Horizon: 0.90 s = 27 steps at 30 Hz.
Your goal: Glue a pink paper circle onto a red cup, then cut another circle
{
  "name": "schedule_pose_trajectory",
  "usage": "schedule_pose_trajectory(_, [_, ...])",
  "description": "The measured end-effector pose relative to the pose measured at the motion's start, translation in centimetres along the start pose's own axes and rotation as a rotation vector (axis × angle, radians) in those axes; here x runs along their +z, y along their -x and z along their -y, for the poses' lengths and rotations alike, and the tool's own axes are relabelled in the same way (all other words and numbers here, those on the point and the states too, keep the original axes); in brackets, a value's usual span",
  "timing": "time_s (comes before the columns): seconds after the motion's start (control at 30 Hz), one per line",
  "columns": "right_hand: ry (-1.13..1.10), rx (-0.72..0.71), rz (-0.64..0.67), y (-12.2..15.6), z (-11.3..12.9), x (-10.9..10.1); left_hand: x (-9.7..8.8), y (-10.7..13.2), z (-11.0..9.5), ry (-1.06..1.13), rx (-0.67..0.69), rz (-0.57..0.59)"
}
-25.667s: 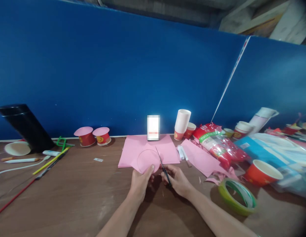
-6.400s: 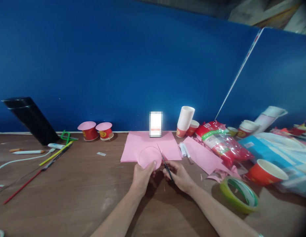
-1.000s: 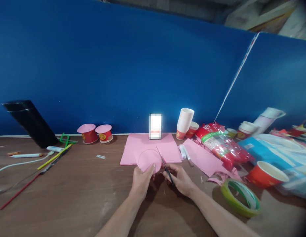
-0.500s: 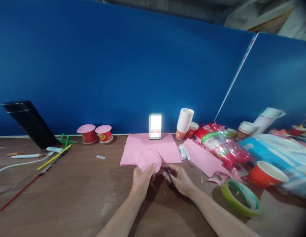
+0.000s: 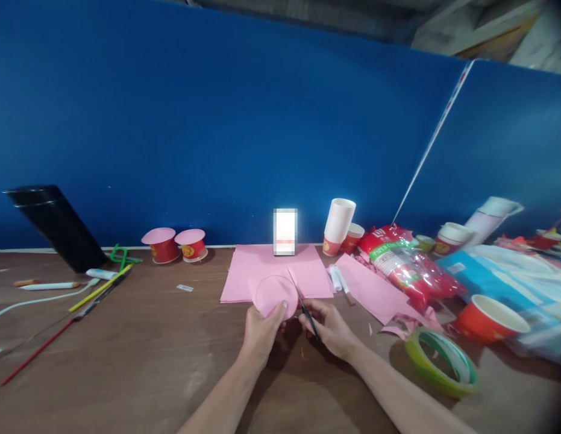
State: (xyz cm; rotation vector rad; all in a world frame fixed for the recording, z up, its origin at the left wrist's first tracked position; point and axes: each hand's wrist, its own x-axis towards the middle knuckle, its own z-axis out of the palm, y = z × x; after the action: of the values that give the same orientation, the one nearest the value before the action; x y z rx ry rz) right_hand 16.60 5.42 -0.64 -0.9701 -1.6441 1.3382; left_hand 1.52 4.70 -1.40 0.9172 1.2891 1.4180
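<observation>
My left hand (image 5: 261, 330) pinches the near edge of a round pink paper disc (image 5: 275, 293) and holds it up above the table. My right hand (image 5: 331, 325) is closed on a pair of black scissors (image 5: 304, 304), whose blades point up along the disc's right edge. Behind the disc lies a flat stack of pink paper sheets (image 5: 266, 265) on the brown wooden table (image 5: 140, 361).
Two upturned red cups with pink tops (image 5: 176, 244) stand at the back left. A stack of white cups (image 5: 340, 223), a red cup packet (image 5: 402, 262), an orange cup (image 5: 488, 316) and a green tape roll (image 5: 440, 361) lie right. Pencils and sticks (image 5: 88, 295) lie left.
Over the last second the pink disc has turned slightly in my left hand. Both hands and the scissors stay at the same spot.
</observation>
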Motion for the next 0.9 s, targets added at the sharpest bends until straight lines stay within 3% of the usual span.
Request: schedule_pose_trajectory(0.9, [0.021,0.023,-0.008,0.09,0.06,0.01,0.08,0.36,-0.69,0.061,-0.009,0.008])
